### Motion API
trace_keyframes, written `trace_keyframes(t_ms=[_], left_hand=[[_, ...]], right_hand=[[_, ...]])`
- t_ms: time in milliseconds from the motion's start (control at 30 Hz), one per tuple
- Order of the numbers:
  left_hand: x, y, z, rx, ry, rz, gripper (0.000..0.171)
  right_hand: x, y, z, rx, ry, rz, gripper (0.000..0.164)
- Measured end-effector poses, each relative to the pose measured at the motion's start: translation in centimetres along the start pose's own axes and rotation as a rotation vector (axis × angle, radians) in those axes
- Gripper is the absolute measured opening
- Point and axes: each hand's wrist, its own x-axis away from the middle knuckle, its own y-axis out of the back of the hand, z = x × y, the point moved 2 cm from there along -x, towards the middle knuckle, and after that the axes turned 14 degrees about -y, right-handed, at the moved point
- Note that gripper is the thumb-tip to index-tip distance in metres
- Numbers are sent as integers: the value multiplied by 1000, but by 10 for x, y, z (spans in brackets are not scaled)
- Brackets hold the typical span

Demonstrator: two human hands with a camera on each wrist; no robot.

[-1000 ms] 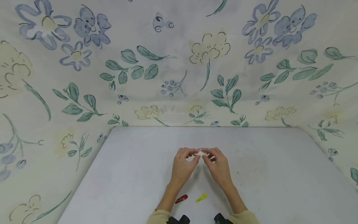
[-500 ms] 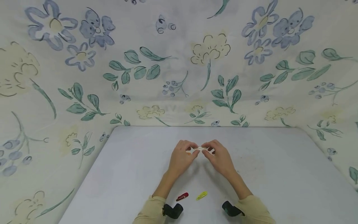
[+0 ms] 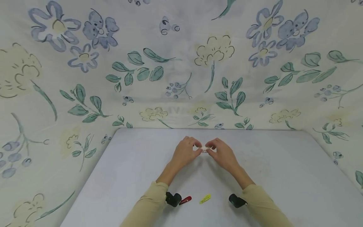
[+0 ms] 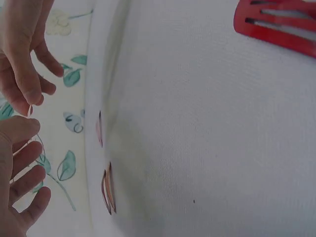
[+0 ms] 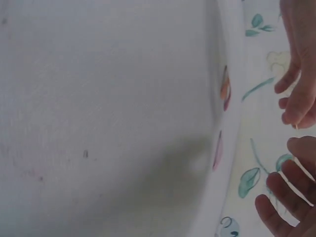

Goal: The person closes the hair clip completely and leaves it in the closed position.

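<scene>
The left hand point(image 3: 185, 152) and right hand point(image 3: 222, 154) each pinch 1 end of a small pale item point(image 3: 204, 149) between thumb and fingers, a hold that probably keeps it steady and leaves its middle exposed; its exact kind is too small to tell. It is raised above the white table point(image 3: 136, 160), between the 2 hands. Nearer in, 1 red hair clip point(image 3: 186, 200) and 1 yellow hair clip point(image 3: 205, 198) lie apart, perhaps placed there for easy reach

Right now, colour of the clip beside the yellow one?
Red clip; shows best in the left wrist view.
</scene>
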Motion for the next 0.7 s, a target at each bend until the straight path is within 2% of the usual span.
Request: trace_keyframes(t_ms=[367,533,700], left_hand=[[-9,-13,5,-113,2,176,10],[-9,-20,6,-173,3,230,11],[-9,-27,7,-168,28,267,11]], right_hand=[[-10,-10,-5,121,-66,85,19],[-14,-16,-6,166,-107,124,18],[-18,-21,-10,212,-116,152,16]])
